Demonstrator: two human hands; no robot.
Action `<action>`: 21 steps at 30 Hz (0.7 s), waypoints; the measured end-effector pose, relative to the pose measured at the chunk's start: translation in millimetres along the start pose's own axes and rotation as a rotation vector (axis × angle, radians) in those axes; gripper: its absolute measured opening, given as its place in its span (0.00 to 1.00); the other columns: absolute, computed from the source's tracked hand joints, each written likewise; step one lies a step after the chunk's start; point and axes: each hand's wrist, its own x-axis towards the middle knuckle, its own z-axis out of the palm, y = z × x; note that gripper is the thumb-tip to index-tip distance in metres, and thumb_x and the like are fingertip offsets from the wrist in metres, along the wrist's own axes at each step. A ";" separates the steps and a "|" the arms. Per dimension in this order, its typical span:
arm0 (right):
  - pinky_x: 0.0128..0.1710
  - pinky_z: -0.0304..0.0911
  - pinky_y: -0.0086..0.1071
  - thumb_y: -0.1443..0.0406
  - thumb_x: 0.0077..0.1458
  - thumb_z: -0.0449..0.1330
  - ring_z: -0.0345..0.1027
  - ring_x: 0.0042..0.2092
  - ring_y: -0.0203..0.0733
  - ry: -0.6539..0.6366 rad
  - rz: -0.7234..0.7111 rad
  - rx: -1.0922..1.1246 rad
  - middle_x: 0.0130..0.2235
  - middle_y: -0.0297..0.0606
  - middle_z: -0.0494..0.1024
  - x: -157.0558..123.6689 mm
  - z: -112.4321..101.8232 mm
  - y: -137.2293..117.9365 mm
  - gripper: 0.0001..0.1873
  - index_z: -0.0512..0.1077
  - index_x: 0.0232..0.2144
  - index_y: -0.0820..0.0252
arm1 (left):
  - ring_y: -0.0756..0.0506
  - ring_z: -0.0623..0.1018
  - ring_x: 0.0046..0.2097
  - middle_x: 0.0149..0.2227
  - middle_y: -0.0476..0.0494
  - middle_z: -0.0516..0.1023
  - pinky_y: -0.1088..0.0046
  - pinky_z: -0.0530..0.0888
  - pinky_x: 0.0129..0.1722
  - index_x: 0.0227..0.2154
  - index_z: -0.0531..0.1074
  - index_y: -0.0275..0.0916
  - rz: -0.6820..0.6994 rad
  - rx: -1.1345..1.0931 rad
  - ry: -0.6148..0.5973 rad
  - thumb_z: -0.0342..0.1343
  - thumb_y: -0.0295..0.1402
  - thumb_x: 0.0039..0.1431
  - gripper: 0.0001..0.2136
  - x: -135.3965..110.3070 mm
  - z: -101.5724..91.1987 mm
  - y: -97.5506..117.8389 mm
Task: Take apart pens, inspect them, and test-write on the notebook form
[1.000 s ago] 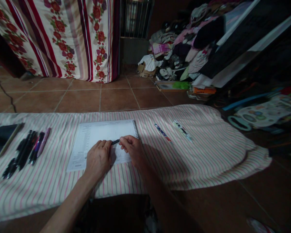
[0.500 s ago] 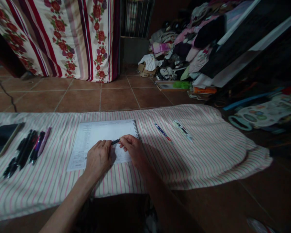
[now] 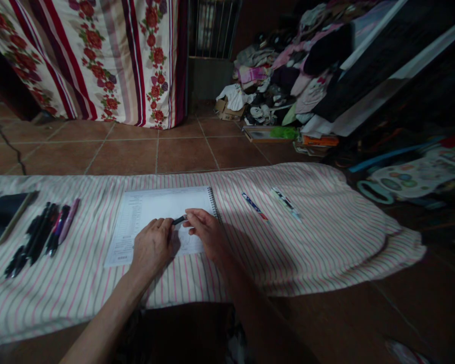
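A dark pen [image 3: 179,220] spans the gap between my two hands, above a spiral-bound notebook [image 3: 163,199] with a printed page. My left hand [image 3: 153,241] is closed around one end, which its fingers hide. The fingertips of my right hand [image 3: 205,230] pinch the other end. To the right lie a dark blue pen [image 3: 254,206] with a red end and a pale patterned pen [image 3: 287,205]. Several pens [image 3: 41,232], mostly black, lie in a row on the left.
A phone [image 3: 3,217] rests at the far left of the striped cloth [image 3: 318,242] covering the low surface. Beyond are the tiled floor [image 3: 182,151], a floral curtain [image 3: 114,60] and a heap of clothes [image 3: 288,71]. A toy-like panel [image 3: 409,177] stands right.
Both hands have shifted very slightly; the right fingertips sit a little higher at the pen's end. The pen stays between them, and the other things lie as before.
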 end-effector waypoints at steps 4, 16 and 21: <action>0.27 0.62 0.27 0.56 0.44 0.63 0.69 0.28 0.34 -0.004 -0.004 -0.009 0.24 0.35 0.75 -1.1 0.2 -1.6 0.15 0.74 0.31 0.62 | 0.42 0.74 0.37 0.32 0.41 0.76 0.68 0.67 0.34 0.33 0.69 0.37 0.000 0.021 -0.012 0.41 0.30 0.60 0.11 0.0 -0.2 1.6; 0.26 0.63 0.26 0.55 0.42 0.64 0.72 0.30 0.35 0.009 0.033 0.064 0.28 0.35 0.76 -1.5 -1.7 -3.5 0.16 0.75 0.31 0.60 | 0.42 0.75 0.37 0.33 0.42 0.76 0.69 0.68 0.34 0.34 0.70 0.37 -0.028 0.007 -0.036 0.41 0.30 0.60 0.11 -0.6 -2.7 3.2; 0.25 0.63 0.25 0.54 0.45 0.62 0.72 0.30 0.34 0.021 -0.005 0.045 0.34 0.39 0.79 0.1 -2.7 -0.4 0.17 0.75 0.34 0.59 | 0.43 0.75 0.37 0.33 0.42 0.76 0.69 0.68 0.34 0.35 0.70 0.37 -0.032 -0.018 -0.027 0.40 0.30 0.61 0.12 -0.9 -0.6 2.4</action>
